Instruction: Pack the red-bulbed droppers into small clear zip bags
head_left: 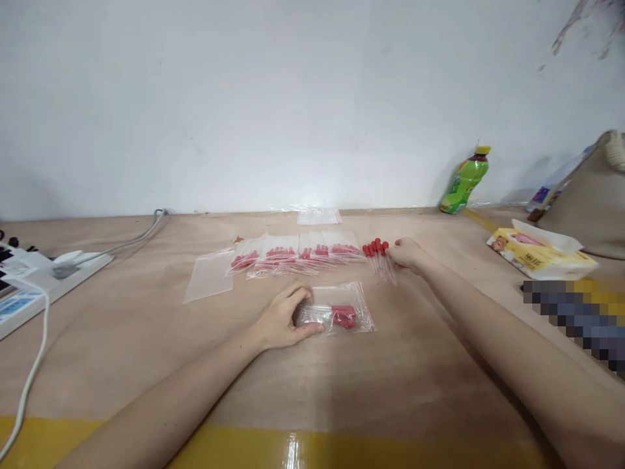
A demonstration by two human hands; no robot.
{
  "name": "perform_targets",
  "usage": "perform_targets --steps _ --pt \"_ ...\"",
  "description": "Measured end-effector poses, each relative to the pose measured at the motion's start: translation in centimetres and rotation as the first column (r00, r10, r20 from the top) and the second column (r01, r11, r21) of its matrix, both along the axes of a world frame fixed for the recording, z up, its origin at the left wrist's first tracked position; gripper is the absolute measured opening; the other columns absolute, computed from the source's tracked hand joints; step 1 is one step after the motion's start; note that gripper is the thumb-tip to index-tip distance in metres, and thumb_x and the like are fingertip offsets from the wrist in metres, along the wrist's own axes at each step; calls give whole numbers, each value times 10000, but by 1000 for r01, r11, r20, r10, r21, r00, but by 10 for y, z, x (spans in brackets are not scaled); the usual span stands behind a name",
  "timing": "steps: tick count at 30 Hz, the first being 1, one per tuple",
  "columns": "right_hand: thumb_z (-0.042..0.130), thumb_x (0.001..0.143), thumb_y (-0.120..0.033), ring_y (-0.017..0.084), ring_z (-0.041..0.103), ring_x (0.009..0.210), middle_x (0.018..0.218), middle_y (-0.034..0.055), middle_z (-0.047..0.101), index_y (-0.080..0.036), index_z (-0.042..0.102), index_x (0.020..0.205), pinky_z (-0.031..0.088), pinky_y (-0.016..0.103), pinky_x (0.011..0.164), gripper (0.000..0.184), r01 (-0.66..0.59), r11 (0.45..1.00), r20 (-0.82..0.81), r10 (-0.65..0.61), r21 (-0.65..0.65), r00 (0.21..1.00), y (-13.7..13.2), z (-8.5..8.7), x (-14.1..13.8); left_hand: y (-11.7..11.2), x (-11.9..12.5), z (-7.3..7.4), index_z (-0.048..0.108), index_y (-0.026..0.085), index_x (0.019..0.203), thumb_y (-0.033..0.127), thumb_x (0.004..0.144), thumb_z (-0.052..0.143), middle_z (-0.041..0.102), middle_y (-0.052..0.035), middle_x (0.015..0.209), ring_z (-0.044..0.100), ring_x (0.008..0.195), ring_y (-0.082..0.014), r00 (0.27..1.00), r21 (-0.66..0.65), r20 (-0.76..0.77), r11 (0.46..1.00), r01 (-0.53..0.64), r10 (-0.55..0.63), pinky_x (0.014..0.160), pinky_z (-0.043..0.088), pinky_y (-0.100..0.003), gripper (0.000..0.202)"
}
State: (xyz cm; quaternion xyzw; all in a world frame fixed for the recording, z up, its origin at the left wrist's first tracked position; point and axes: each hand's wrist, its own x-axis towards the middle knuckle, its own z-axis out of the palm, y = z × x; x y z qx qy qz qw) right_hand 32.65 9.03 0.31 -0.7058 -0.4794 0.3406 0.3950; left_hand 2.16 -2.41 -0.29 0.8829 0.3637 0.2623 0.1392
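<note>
My left hand point(286, 318) rests on the wooden table point(312, 384), fingers curled round the left end of a small clear zip bag point(342, 315) holding red-capped droppers. My right hand point(405, 253) reaches farther back, fingers closed on a loose bunch of red-capped glass droppers point(379, 256) lying on the table. Behind the left hand lies a row of several filled zip bags point(297, 254). An empty clear bag point(209, 277) lies to their left.
A white power strip point(49, 280) with cables sits at the far left. A green bottle point(465, 181) leans at the wall, back right. A tissue pack point(540, 253) and a beige bag point(590, 202) stand at the right. Another empty bag point(318, 215) lies near the wall.
</note>
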Motion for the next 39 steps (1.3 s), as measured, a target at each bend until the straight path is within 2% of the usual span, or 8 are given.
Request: perform_targets --steps 3,7,10,13,20,26,31,39 --pt "567 695 -164 72 348 402 452 -39 380 -145 530 663 276 210 399 53 -91 995 -118 95 39 988 -16 13 -7 1 0 0 454 173 859 461 722 629 530 -60 953 529 817 -186 1000 -9 -8 1000 -28 28 727 444 -308 363" --pt "475 770 -194 62 359 424 507 -35 395 -157 553 729 315 188 405 95 -173 977 -411 209 123 887 -44 22 -17 1 0 0 464 172 849 459 724 626 544 -63 967 536 779 -174 1000 -17 -7 999 -27 27 686 452 -296 353" --pt "495 763 -206 67 417 457 603 -9 489 -167 548 767 372 191 418 66 -142 977 -641 213 162 737 -62 17 -25 0 -1 0 517 171 970 420 751 620 553 -86 1064 555 911 -207 999 4 10 1000 30 -30 782 463 -334 348" --pt "487 777 -210 60 460 474 703 4 553 -179 512 807 406 185 426 50 -90 984 -695 171 152 699 -74 3 -30 -1 -2 -2 526 209 1155 326 836 544 513 -84 1226 503 1107 -216 985 7 -6 985 172 -172 933 418 -361 340" --pt "558 737 -257 103 593 550 689 -52 553 -255 322 940 506 245 546 310 -79 971 -634 207 225 745 -90 -21 -43 1 -3 -2 497 254 1240 280 884 477 487 -59 1291 503 1141 -204 966 -71 -40 965 252 -256 966 416 -355 358" --pt "640 672 -303 111 610 643 730 -12 564 -210 442 876 522 272 664 299 -203 967 -620 256 155 742 -103 -20 -49 0 -1 2 426 231 1292 312 863 507 460 -76 1312 456 1186 -212 981 -70 -69 982 177 -182 996 382 -379 444" --pt "712 587 -368 71 499 540 663 -16 544 -166 551 817 450 214 498 346 -278 950 -473 312 142 824 -103 -16 -35 2 -2 1 331 219 1342 346 843 532 416 -94 1345 397 1228 -243 988 -67 -72 989 135 -140 1009 349 -434 553" --pt "713 583 -397 73 481 498 643 -32 550 -184 485 809 392 210 467 386 -394 903 -304 430 174 851 -104 -20 -37 2 -2 3 300 224 1353 370 842 529 388 -93 1364 391 1230 -248 984 -80 -68 984 159 -164 1004 349 -443 579"
